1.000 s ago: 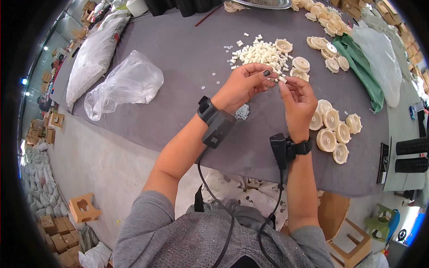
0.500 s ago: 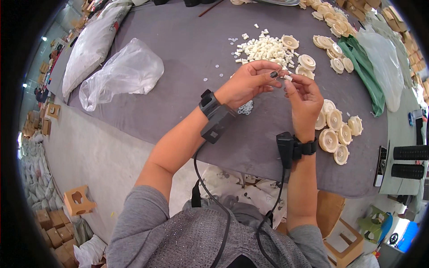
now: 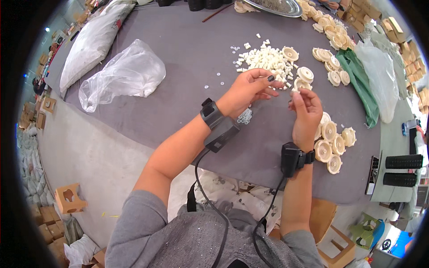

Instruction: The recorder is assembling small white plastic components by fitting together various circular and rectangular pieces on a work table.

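Observation:
My left hand (image 3: 248, 90) hovers over the grey table (image 3: 187, 67), fingers curled, beside a pile of small white plastic pieces (image 3: 267, 59). My right hand (image 3: 306, 109) is raised next to it, fingertips pinching a small white piece (image 3: 295, 90). The two hands are a little apart. Cream round wheel-like parts (image 3: 331, 139) lie in a cluster just right of my right hand, with more (image 3: 303, 77) beyond the fingers. A few tiny white rings (image 3: 245, 117) lie under my left wrist. Black wrist devices with cables sit on both forearms.
A crumpled clear plastic bag (image 3: 123, 76) and a white filled sack (image 3: 91, 42) lie at the left of the table. Green cloth (image 3: 357, 78) and another clear bag (image 3: 380, 71) lie at the right. A metal tray (image 3: 275, 6) is at the far edge. Black rollers (image 3: 402, 169) sit at the right.
My hands have drawn apart; the left hand has pulled slightly left while the right keeps the small white piece pinched.

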`<state>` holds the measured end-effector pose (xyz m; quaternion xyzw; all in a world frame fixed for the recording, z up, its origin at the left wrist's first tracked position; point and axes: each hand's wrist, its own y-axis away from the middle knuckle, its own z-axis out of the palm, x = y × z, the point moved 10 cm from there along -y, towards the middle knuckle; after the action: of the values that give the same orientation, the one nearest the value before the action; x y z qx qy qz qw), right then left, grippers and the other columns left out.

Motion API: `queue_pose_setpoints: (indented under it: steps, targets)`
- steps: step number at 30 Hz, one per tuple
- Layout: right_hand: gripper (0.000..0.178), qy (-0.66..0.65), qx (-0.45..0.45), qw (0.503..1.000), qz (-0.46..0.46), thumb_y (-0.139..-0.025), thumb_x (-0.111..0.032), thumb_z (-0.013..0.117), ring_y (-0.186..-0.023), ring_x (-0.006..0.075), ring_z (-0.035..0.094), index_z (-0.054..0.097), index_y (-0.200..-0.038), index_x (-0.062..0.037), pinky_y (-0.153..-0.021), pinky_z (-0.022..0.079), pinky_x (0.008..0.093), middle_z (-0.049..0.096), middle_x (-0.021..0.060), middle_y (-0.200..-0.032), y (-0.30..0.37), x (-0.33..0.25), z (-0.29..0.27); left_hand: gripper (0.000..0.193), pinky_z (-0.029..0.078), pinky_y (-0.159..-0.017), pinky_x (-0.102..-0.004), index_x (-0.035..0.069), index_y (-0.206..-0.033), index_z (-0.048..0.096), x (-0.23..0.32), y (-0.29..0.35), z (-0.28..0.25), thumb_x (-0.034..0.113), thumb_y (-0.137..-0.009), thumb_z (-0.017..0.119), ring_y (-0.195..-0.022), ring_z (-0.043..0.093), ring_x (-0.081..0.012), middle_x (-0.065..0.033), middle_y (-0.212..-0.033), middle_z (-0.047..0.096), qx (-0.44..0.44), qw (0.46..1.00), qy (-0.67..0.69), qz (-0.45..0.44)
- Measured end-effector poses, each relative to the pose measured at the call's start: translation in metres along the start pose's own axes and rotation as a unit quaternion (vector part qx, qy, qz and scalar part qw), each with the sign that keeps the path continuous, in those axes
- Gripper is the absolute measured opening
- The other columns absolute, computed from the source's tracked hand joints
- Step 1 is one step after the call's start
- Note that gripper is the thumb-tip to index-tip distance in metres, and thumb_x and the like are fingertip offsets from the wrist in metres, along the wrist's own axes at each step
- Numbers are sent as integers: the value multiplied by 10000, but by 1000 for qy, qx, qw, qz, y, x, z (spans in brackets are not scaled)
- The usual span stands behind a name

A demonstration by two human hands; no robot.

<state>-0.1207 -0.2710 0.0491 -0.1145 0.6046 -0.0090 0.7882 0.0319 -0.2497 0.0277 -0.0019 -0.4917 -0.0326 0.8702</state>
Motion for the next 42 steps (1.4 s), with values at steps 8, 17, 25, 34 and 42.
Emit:
queue_pose_setpoints:
  steps: [8,17,25,34,42]
  targets:
    - [207,409,-220,885,25,-731,-145,673,-581,101,526,626,-869,2,-552,429,240,595,50,-656,13,32,39,126,487,-692,-245,76,-968,507,10,0,-13,178,-894,502,-813,610,-152,-96,-974,616,13,998,64,-1]
    - [230,231,-82,969,-25,-772,-87,646,-604,72,510,605,-988,-17,-544,420,216,584,21,-739,9,3,31,156,485,-705,-233,70,-1000,511,8,4,-6,180,-891,517,-802,597,-113,-81,-978,616,-10,996,92,-7]
    - [167,85,-93,989,-83,-785,4,624,-744,71,541,598,-950,9,-611,434,187,581,33,-887,10,-16,29,189,463,-677,-198,57,-979,538,-9,5,19,183,-850,590,-758,576,-82,-45,-901,626,-65,996,54,-19]
    - [114,127,-82,981,-124,-812,-42,610,-656,100,533,594,-909,15,-586,438,216,590,45,-795,13,-25,28,165,464,-689,-213,27,-952,559,-2,8,28,125,-831,612,-762,567,-82,-29,-848,617,-83,993,74,42]
    - [124,102,-82,984,-119,-810,-28,609,-662,103,545,585,-925,11,-590,446,219,596,47,-785,13,-23,26,173,460,-686,-211,19,-962,559,-6,9,28,118,-830,611,-765,565,-81,-38,-850,616,-82,993,63,54]
